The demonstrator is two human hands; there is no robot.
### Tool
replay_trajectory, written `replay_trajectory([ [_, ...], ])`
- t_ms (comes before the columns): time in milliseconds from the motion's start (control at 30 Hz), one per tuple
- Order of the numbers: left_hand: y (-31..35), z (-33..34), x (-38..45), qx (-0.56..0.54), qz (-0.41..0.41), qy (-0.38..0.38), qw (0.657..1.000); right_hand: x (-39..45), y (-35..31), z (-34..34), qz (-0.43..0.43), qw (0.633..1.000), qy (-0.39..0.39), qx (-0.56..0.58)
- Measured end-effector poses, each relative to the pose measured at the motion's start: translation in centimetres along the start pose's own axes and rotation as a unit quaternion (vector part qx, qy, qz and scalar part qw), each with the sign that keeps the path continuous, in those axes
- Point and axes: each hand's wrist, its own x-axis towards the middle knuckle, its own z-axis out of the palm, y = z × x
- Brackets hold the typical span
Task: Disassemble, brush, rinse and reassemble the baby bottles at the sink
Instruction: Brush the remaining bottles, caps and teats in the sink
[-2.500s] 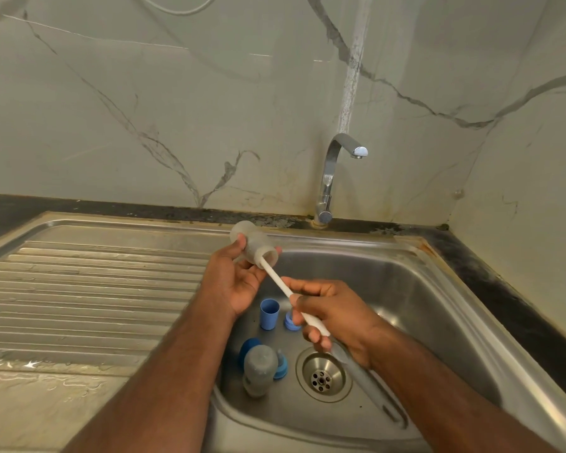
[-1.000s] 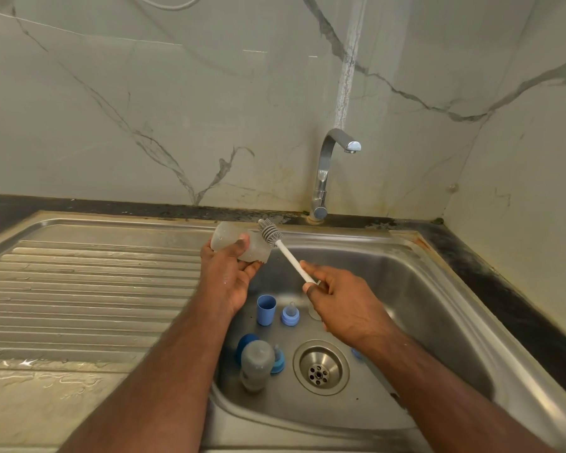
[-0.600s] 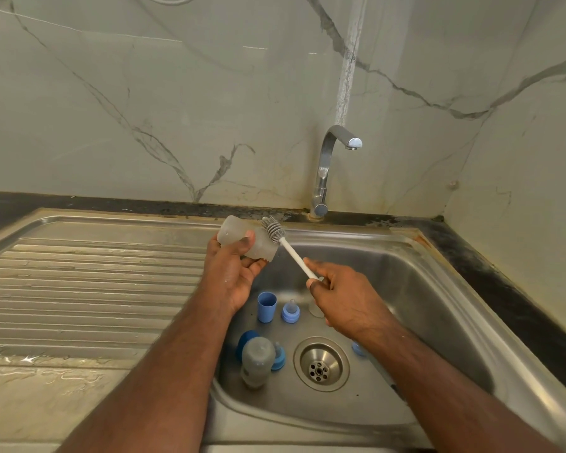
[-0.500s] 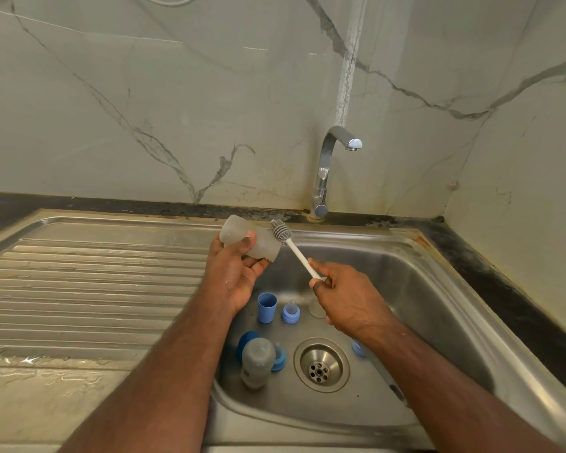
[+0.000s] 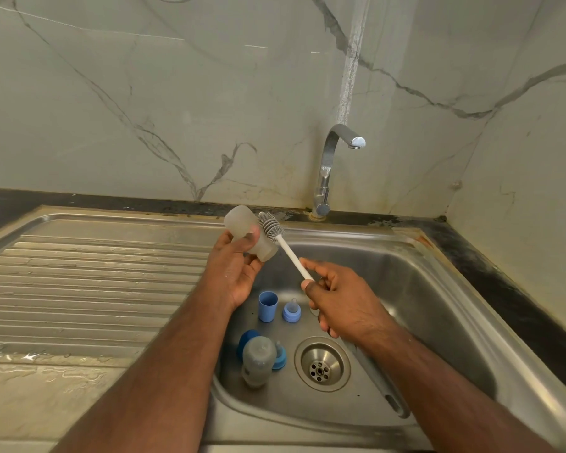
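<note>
My left hand (image 5: 234, 273) grips a frosted clear baby bottle body (image 5: 247, 232), tilted with its open mouth toward the lower right, above the sink's left rim. My right hand (image 5: 339, 304) pinches the white handle of a bottle brush (image 5: 288, 251); its grey ribbed head lies against the bottle's outer side. In the basin (image 5: 415, 308) stand a blue cap (image 5: 268, 306) and a blue collar with a teat (image 5: 291, 310). A second bottle (image 5: 258, 360) lies beside more blue parts (image 5: 246, 341) near the drain (image 5: 322, 363).
A chrome tap (image 5: 330, 168) rises behind the basin with no water running. The ribbed steel drainboard (image 5: 89, 289) spreads to the left, wet at its front. Marble walls close the back and right. A grey handle (image 5: 394, 402) lies in the basin under my right forearm.
The brush came out of the bottle; its head now rubs along the bottle's outer side. My left hand has tilted the bottle slightly.
</note>
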Motion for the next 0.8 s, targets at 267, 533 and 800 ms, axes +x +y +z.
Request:
replay_trajectory([
  [267, 0.3, -0.6, 0.6, -0.031, 0.001, 0.052, 0.998, -0.3, 0.0, -0.1, -0.002, 1.000, -0.006, -0.019],
  [533, 0.6, -0.8, 0.4, -0.079, -0.007, 0.047, 0.996, -0.1, 0.1, -0.7, -0.003, 1.000, 0.008, -0.011],
  [800, 0.8, -0.6, 0.0, -0.102, -0.023, 0.027, 0.994, 0.4, 0.8, -1.5, -0.008, 1.000, 0.024, -0.009],
])
